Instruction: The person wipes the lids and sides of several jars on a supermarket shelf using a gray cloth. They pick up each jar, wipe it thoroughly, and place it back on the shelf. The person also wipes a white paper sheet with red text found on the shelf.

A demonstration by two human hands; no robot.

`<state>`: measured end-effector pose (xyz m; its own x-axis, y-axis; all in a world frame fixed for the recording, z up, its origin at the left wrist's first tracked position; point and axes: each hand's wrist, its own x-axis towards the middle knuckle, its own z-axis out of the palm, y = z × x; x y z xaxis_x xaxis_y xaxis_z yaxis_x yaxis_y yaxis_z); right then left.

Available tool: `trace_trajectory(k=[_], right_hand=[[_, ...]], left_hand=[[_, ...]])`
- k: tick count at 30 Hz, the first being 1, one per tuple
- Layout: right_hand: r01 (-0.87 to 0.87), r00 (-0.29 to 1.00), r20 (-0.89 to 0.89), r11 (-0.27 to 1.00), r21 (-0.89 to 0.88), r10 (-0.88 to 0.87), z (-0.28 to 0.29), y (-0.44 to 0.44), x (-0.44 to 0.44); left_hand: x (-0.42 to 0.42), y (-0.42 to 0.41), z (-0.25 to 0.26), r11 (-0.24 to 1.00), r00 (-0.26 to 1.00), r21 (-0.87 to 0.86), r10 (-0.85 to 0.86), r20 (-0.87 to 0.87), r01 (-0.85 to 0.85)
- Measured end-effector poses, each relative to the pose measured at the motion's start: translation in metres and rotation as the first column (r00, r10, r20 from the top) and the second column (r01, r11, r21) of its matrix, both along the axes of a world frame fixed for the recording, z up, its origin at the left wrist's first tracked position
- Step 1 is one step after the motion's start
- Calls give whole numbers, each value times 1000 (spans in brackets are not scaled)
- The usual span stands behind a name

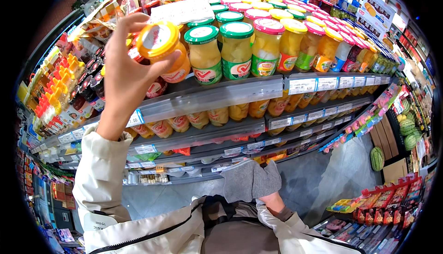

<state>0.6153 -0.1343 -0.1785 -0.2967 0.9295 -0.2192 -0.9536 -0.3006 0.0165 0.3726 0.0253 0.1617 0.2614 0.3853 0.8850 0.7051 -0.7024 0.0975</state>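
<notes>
My left hand (128,70) grips a glass jar of orange fruit with a yellow lid (159,39) at the front of the top shelf, its lid tilted towards me. Right of it stand a green-lidded jar of pale fruit (203,55), a second green-lidded jar (236,48) and a pink-lidded jar (265,46). A white paper (183,10) lies over jars behind. Low before my body, a grey cloth (251,179) covers my right hand (271,200); only the heel of the hand and the wrist show, and its fingers are hidden.
Several lower shelves with price tags (280,123) hold more jars. Dark-lidded jars (88,88) and red and yellow-topped packages (59,91) fill the left side. A watermelon (377,159) sits at the right by a wooden crate. Red snack packs (387,202) stand at the lower right.
</notes>
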Motion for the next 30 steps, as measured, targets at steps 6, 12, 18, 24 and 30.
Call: trace_trajectory(k=[6,12,18,24,30], right_hand=[[-8,996,-91,1000,15,9,13,-8,-1],[158,893,388,966,206,-228,60,-7,-4],[-585,-281,713,704,403,-642,113,-12,-46],[-575,-146,955,807,130,-257,78,-8,-32],[-650,-43,996,759,35,-82,53,-15,-18]], left_hand=[[4,-60,-9,981,951,-7,-186,247,193],[29,-127,-145,724,848,-584,-3,530,368],[61,-150,-250,472,461,-622,420,782,625],[68,-163,-270,406,517,-670,430,740,621],[74,-184,-291,354,498,-681,483,720,641]])
